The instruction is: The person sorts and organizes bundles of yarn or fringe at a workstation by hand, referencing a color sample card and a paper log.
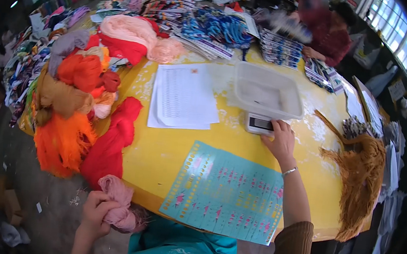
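Note:
My left hand (95,212) is closed round a skein of dusty pink yarn (119,207) at the table's near left edge. My right hand (281,141), fingers apart, touches the right end of a small digital scale (259,124). On top of the scale's far side rests a clear plastic tub (266,91). In front of me lies a turquoise card sheet (226,191) with punched holes and pink and yellow print. Printed paper sheets (185,96) lie left of the scale. A red skein (112,142) hangs over the table edge beyond my left hand.
Orange yarn (66,137) and other skeins are heaped along the left of the yellow table (147,170). Brown yarn (359,178) drapes over its right edge. Bundles of blue yarn (216,26) lie at the back. Another person (325,33) handles bundles at the far right.

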The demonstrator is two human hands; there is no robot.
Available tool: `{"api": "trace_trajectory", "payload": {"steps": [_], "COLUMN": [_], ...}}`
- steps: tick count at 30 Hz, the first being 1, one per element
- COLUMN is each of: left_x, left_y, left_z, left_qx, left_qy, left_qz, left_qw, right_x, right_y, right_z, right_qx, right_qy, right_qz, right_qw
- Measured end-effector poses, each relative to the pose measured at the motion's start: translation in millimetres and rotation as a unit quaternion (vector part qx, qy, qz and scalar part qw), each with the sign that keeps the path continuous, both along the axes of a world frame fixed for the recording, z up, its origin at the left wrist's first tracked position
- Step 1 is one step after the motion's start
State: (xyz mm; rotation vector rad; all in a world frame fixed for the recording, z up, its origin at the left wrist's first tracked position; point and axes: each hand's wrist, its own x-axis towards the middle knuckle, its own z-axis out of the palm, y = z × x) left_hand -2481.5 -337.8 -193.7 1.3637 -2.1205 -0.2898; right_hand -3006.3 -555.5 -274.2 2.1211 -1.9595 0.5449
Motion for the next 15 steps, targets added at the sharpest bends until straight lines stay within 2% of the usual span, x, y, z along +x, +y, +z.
{"api": "trace_trajectory", "payload": {"steps": [2, 4, 6, 8, 15], "left_x": [2, 3, 0, -4, -10], "left_y": [1, 3, 1, -1, -5], "left_z": [-7, -10, -10, -9, -6], "left_qx": [-0.007, 0.010, 0.027, 0.025, 0.034], "left_qy": [0.001, 0.008, 0.012, 0.007, 0.010], "left_qz": [0.014, 0.013, 0.017, 0.016, 0.018], "left_qw": [1.000, 1.000, 0.999, 1.000, 0.999], "right_x": [-3, -7, -13, -18, -24], "right_y": [5, 8, 7, 6, 1], "right_z": [-4, -12, -13, -11, -4], "right_qx": [-0.012, -0.046, -0.038, 0.011, 0.013], "right_qy": [-0.016, -0.112, -0.114, -0.179, -0.102], "right_qz": [-0.016, -0.051, -0.072, -0.053, -0.034], "right_qw": [1.000, 0.991, 0.990, 0.982, 0.994]}}
